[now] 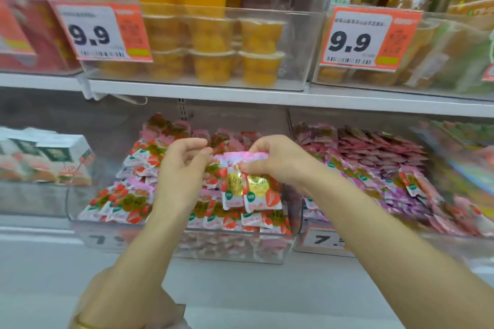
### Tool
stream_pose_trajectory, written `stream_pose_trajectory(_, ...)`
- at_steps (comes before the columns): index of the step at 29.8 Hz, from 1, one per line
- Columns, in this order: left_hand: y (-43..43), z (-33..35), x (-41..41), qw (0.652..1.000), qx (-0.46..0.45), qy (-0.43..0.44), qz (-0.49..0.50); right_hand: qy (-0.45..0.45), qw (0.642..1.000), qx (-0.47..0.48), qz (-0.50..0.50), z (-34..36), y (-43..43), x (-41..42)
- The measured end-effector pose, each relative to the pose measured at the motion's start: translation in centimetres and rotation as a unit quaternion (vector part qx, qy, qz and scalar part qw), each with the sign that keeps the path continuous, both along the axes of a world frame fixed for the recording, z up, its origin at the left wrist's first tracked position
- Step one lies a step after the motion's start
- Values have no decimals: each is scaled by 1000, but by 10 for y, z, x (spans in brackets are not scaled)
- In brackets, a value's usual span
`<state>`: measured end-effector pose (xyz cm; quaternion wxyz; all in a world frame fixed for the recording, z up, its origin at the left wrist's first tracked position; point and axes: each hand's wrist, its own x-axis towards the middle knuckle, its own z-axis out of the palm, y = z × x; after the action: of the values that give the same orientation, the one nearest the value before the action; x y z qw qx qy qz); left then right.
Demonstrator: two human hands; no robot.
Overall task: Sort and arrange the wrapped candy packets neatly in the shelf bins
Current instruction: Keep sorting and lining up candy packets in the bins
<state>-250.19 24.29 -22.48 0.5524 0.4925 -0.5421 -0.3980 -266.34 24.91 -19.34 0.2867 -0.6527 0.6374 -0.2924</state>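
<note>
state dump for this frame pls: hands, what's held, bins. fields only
held packets: at least two strawberry-print candy packets, hanging above the middle bin
right hand: pinches their pink top edge
left hand: fingers curled at the same edge; grip unclear from blur
middle bin: clear, filled with matching strawberry packets
right bin: purple-pink packets
shelf above: orange fruit cups in a clear bin, 9.9 price tag
</note>
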Motion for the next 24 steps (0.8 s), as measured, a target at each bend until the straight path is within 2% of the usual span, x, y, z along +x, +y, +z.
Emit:
stream_pose_trajectory(2, -4, -10, 0, 999, -9, -33, -8, 183, 983, 24, 5, -5, -4, 9)
stream_pose_trajectory(4, -6, -16, -3, 997, -18, -64, -31, 357, 934, 13, -6, -5, -5, 15)
stream_pose_trajectory(6, -6, -17, -5, 996, -28, -72, -42, 456, 889, -41, -10, -3, -3, 15)
stream_pose_trajectory(7, -7, -17, -6, 996, -32, -74, -41, 457, 887, -68, -2, -3, -2, 14)
stream_pose_trajectory(10, -5, -15, -8, 995, -46, -89, -27, 357, 928, -73, 74, -6, 4, 8)
stream_pose_trajectory(12, -3, -14, -10, 994, -57, -91, -18, 356, 921, -23, 154, -13, 10, 9)
stream_pose_trajectory(14, 0, -15, -16, 992, -75, -96, -14, 337, 924, -26, 182, -16, 17, 5)
stream_pose_trajectory(18, 9, -9, -34, 986, -132, -97, -24, 197, 970, -121, 75, 10, 46, -25)
stream_pose_trajectory(20, 16, -2, -55, 980, -163, -105, -49, 141, 981, -131, 19, 13, 66, -58)
stream_pose_trajectory(24, 37, 9, -122, 956, -200, -132, -170, 116, 980, -105, -127, -4, 100, -143)
